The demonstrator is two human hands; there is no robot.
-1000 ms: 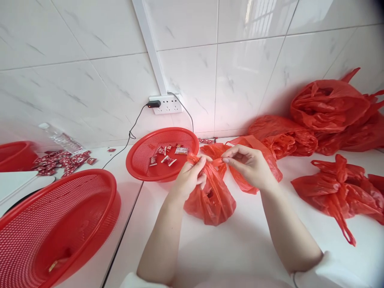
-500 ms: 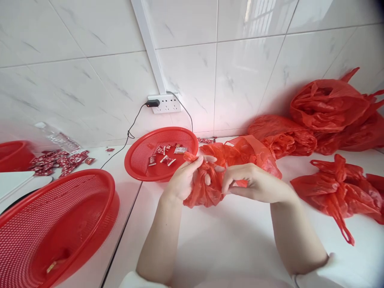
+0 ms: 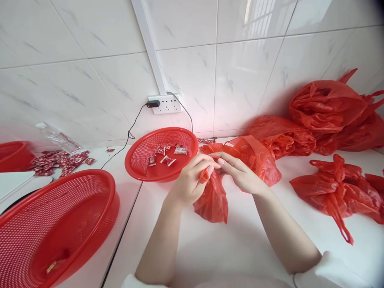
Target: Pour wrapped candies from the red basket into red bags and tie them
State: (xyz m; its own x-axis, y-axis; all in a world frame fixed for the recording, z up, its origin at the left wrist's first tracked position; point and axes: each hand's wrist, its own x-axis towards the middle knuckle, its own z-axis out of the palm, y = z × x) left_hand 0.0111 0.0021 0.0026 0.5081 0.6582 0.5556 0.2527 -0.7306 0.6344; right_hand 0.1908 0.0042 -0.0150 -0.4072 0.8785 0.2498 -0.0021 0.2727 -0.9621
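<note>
A crumpled red plastic bag (image 3: 213, 200) hangs below my hands, above the white tabletop. My left hand (image 3: 192, 178) is closed round its gathered top, and a twist of the plastic pokes out by the thumb. Against it, my right hand (image 3: 238, 170) has its fingertips pinched on the upper part of the same bag. The plastic between the fingers is partly hidden. Just behind the hands, more red plastic bags (image 3: 261, 160) lie on the table. A round red basket (image 3: 135, 174) with several small wrapped packets (image 3: 168, 161) stands to the left of my left hand.
A larger red basket (image 3: 109, 184) stands front left. Behind it are a pile of red packets (image 3: 57, 160) and a clear plastic container (image 3: 61, 140). Filled red bags (image 3: 328, 106) sit at the right, with a tied one (image 3: 339, 188) nearer. A cable (image 3: 129, 134) runs from the wall socket (image 3: 169, 105).
My right hand has moved left and up to meet my left hand at the bag's top. My left hand has turned over, and the bag now hangs lower beneath both.
</note>
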